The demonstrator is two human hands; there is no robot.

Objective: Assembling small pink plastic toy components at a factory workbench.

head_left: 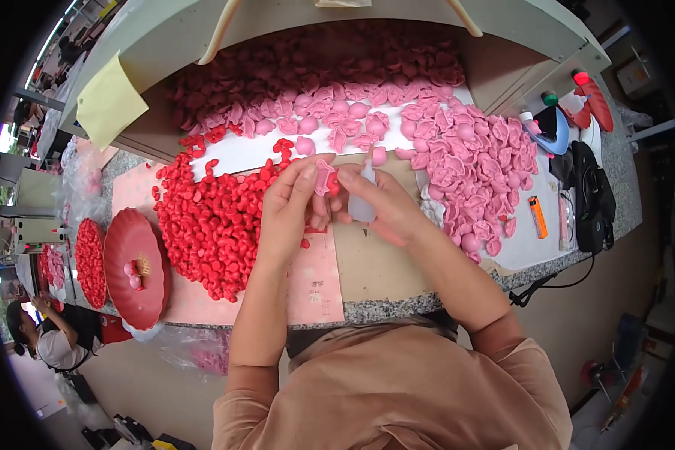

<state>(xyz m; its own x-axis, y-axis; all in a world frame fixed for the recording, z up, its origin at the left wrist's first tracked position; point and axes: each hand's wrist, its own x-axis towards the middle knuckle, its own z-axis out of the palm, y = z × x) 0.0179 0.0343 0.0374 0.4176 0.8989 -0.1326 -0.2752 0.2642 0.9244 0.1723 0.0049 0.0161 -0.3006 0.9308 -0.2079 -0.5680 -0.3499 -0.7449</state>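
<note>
In front of me my left hand (286, 204) pinches a pink cup-shaped plastic piece (323, 178) between thumb and fingers. My right hand (391, 204) is closed around a small translucent squeeze bottle (364, 196) with a thin nozzle pointing up. A small red piece (334, 184) sits between the two hands, against the pink piece; which fingers hold it I cannot tell. To the left lies a heap of glossy red pieces (216, 229). On the right spreads a pile of pink ruffled pieces and balls (469, 161).
More pink pieces (307, 64) fill the hooded recess behind. At left stands a scalloped red dish (131, 300) with a few pieces. An orange lighter (538, 217), a black device (592, 199) with a cable and a blue container (553, 131) are at right. A person (56, 337) works far left.
</note>
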